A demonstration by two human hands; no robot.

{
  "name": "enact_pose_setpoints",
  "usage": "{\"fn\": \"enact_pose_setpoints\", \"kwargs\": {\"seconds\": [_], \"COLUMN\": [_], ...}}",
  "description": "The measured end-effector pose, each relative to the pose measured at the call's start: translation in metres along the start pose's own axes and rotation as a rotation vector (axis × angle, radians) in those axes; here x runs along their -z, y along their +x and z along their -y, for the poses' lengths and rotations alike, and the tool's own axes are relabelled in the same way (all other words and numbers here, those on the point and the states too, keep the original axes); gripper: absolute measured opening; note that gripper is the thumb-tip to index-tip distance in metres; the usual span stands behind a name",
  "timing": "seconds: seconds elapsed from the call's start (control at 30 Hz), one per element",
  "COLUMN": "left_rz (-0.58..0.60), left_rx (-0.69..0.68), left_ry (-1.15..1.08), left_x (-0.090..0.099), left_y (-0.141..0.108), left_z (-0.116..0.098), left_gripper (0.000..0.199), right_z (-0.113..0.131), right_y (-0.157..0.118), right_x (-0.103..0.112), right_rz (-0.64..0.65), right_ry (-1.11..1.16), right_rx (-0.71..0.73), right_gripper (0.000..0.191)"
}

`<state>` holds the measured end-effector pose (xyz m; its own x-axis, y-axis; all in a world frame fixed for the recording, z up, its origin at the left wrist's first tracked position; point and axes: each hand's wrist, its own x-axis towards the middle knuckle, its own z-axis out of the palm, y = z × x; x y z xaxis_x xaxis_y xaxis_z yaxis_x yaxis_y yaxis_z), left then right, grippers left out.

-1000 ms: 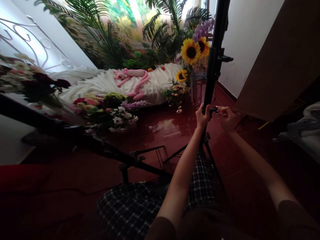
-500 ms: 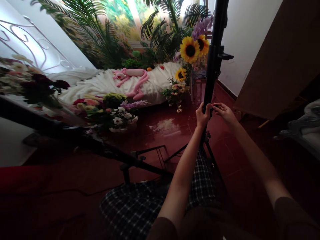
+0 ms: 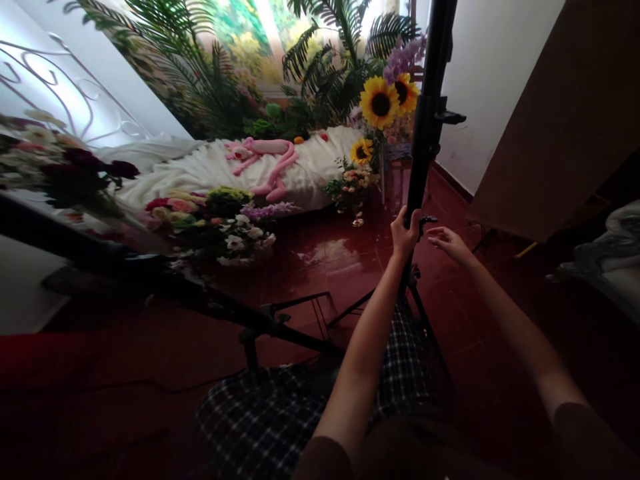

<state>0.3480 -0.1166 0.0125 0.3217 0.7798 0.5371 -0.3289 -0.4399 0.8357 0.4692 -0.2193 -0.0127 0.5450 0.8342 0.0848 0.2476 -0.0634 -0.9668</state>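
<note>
Now your right hand [image 3: 449, 243] has come off the little black knob [image 3: 427, 219] and opens wide nearby, while your left hand [image 3: 404, 233] still squeezes the black stand pole [image 3: 423, 153].

Stand pole [image 3: 427, 133]: top cut off by upper frame edge. L hand [image 3: 406, 235]: fingers [image 3: 413, 220] pass out of sight behind pole. Knob [image 3: 426, 219] on pole: too small to ID type. Pale item [image 3: 607, 260] at R edge: cut off, too dark to ID. Bouquet [image 3: 50, 153]: cut off at L edge.

A glossy red tile floor [image 3: 345, 287] meets a white wall [image 3: 493, 87] with dark skirting [image 3: 453, 183].
</note>
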Motion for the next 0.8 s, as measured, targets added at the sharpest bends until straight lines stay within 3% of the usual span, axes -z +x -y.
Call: {"fn": "enact_pose_setpoints", "kwargs": {"seconds": [0.13,0.23,0.37,0.43,0.5,0.63,0.8], "left_rz": [0.007,-0.003,-0.01,-0.026,-0.034,-0.016,0.009], "left_rx": [0.02,0.012,-0.012,-0.023,-0.023,-0.011,-0.007], "left_ry": [0.001,-0.001,0.011,0.032,0.04,0.027,-0.027], "left_x": [0.0,-0.001,0.0,0.0,0.0,-0.001,0.0], "left_y": [0.0,-0.001,0.0,0.0,0.001,0.0,-0.003], "left_z": [0.001,0.001,0.003,0.004,0.006,0.007,0.004], "left_gripper": [0.061,0.061,0.059,0.06,0.06,0.059,0.055], "right_z": [0.025,0.072,0.143,0.171,0.191,0.204,0.199], "right_y": [0.001,0.0,0.006,0.015,0.027,0.047,0.052], "right_x": [0.001,-0.003,-0.02,-0.034,-0.047,-0.063,-0.062], "right_rz": [-0.153,-0.189,-0.106,-0.112,-0.158,-0.166,-0.172], "right_ry": [0.069,0.169,0.267,0.254,0.202,0.194,0.201], "right_rx": [0.073,0.253,0.57,0.636,0.597,0.448,0.522], "right_gripper": [0.05,0.048,0.083,0.088,0.074,0.039,0.029]}}
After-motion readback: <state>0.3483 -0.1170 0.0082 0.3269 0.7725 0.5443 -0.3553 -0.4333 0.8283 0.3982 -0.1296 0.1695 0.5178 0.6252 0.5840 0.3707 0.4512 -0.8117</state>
